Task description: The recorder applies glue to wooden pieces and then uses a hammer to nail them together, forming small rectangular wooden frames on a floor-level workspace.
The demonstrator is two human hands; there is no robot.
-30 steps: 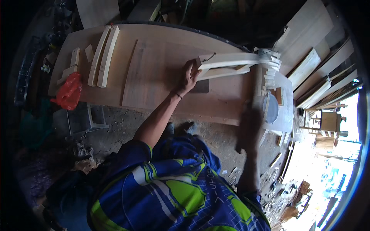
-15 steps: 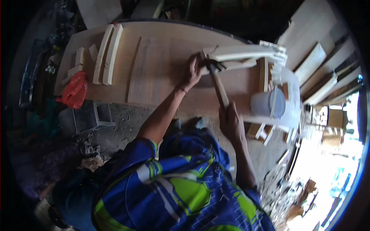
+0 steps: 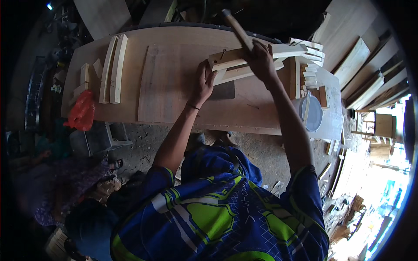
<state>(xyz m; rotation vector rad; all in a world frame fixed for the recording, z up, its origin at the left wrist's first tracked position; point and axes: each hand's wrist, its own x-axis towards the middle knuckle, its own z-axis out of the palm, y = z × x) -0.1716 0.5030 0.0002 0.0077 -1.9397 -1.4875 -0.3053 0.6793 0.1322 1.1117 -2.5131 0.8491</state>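
My right hand (image 3: 263,63) is closed round the wooden handle of a hammer (image 3: 237,29), over the middle of a pale wooden frame (image 3: 285,51). The handle slants up and to the left; the part under my fingers is hidden. My left hand (image 3: 203,83) grips the frame's near-left end, thumb against the wood. Two long bars, joined by a short crosspiece at this end, make up the frame. A nail (image 3: 223,54) stands up from its upper bar, near a dark hole. Beneath lies a brown board (image 3: 161,87) on the workbench (image 3: 130,108).
Two wooden bars (image 3: 117,69), short offcuts and a red plastic bag (image 3: 82,111) lie at the bench's left. A lidded bucket (image 3: 312,114) and stacked wood pieces (image 3: 310,77) stand at its right. Planks (image 3: 352,65) lean beyond. Another person (image 3: 89,226) is at lower left.
My right hand has moved up with the hammer and now lies over the frame, the handle pointing away from me. The frame's near end and my left hand have shifted left.
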